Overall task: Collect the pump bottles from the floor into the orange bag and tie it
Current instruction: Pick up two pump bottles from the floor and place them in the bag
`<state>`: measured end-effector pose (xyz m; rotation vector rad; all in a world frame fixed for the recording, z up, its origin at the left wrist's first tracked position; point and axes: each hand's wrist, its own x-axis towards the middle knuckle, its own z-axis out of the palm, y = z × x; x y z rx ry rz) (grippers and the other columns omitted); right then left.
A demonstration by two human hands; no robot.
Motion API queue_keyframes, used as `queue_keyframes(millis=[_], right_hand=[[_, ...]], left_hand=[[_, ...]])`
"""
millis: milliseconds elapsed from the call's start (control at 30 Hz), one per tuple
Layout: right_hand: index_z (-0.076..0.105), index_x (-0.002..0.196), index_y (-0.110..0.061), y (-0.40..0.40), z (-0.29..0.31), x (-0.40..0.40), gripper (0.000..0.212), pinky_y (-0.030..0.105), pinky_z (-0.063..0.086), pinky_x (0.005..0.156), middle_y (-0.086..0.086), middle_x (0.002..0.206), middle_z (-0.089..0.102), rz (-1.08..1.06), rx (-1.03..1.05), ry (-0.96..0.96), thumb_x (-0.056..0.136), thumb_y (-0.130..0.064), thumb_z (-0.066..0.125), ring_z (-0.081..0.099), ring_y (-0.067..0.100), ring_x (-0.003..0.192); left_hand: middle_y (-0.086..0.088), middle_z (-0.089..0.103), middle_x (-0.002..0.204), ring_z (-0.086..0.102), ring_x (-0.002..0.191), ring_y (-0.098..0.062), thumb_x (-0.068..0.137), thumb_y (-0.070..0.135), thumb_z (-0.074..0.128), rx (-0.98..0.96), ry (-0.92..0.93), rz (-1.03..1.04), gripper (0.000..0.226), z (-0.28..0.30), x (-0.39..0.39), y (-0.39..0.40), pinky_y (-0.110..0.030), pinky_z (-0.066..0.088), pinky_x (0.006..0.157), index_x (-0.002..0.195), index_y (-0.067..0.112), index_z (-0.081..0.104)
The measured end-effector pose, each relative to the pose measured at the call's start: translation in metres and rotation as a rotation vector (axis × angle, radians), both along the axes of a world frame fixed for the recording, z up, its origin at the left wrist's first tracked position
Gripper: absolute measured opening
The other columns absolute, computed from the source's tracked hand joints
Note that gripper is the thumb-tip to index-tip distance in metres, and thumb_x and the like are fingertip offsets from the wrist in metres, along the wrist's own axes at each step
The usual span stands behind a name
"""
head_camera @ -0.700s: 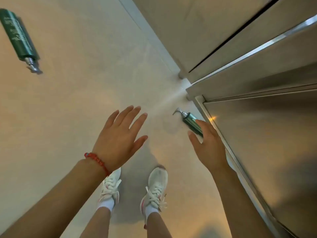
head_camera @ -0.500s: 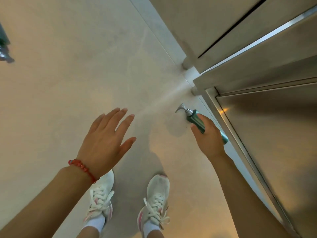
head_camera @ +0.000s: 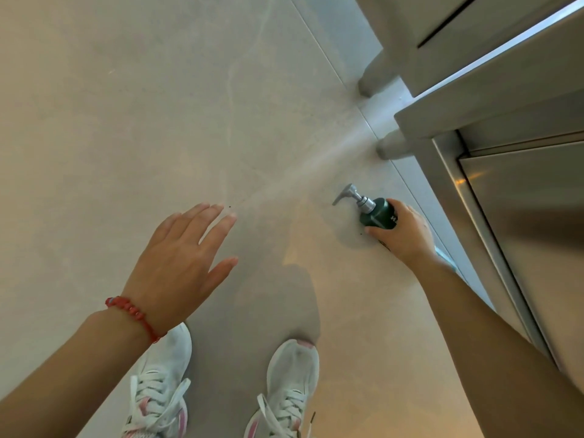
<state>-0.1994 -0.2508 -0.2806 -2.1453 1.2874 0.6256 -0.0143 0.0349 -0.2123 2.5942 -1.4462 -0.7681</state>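
Bottle (head_camera: 377,213): dark green, with a silver pump head; it is in my right hand, near the steel door's lower edge.
Pump (head_camera: 347,195): sticks out past my fingers, spout pointing away from my palm and toward my left hand's side.
Right hand (head_camera: 403,235): wrapped around the bottle's body, thumb on the near side and fingers over the far side; most of the body is hidden under my palm.
Bottle and floor: I cannot tell whether the bottle touches the floor (head_camera: 126,121) or is just lifted off it; a round shadow lies right under it.
Left hand (head_camera: 180,263): spread flat, palm down, fingers apart, holding nothing; it hovers above the floor, well apart from my right hand.
Bracelet (head_camera: 136,314): red beads around my left wrist.
Shoes (head_camera: 294,387): white with pink marks and white laces, below and between my two forearms.
Floor: pale grey, smooth, with a faint bright streak running from just beyond my left fingertips toward the cabinet foot.
Cabinet (head_camera: 474,74): grey, beyond my right hand, standing on short round feet.
Steel door (head_camera: 531,248): brushed metal with a metal frame, just to the right of my right arm.
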Motion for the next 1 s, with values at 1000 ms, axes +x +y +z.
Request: queue_keyframes(millis=[1000], right_hand=[[0.064, 0.080, -0.026, 0.172, 0.484, 0.228, 0.004, 0.010, 0.048, 0.053, -0.006, 0.079, 0.066, -0.484, 0.533, -0.672, 0.079, -0.024, 0.067, 0.063, 0.005, 0.068]], left_hand=[[-0.020, 0.052, 0.131, 0.050, 0.120, -0.038, 0.093, 0.048, 0.021, -0.147, -0.168, 0.528, 0.056, 0.402, 0.120, 0.106, -0.054, 0.043, 0.094, 0.128, 0.010, 0.042]])
